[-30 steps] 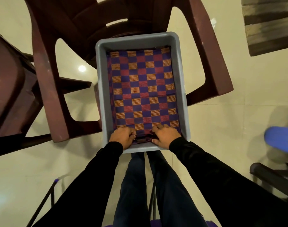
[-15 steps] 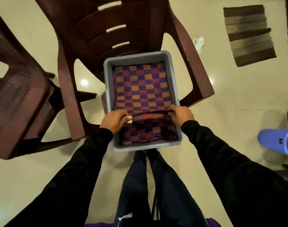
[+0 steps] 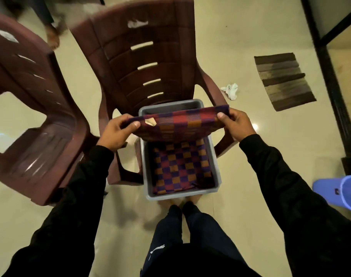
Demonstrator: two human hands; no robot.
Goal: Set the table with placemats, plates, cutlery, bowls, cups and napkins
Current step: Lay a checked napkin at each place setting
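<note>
A checked placemat (image 3: 176,126) in purple, red and orange hangs lifted above a grey plastic bin (image 3: 148,176) that rests on a brown chair seat. My left hand (image 3: 116,132) grips its left end and my right hand (image 3: 235,122) grips its right end, thumbs on top. A small tan tag (image 3: 150,121) shows near the left corner. More checked placemats (image 3: 180,168) lie flat inside the bin below.
A brown plastic chair (image 3: 146,56) holds the bin; a second brown chair (image 3: 30,108) stands at the left. A striped floor mat (image 3: 282,80) and a crumpled white cloth (image 3: 230,90) lie on the tiled floor. A blue bucket (image 3: 340,192) is at the right edge.
Both hands took hold of the near edge of the top placemat and raised it out of the bin. The hands moved apart to its two ends.
</note>
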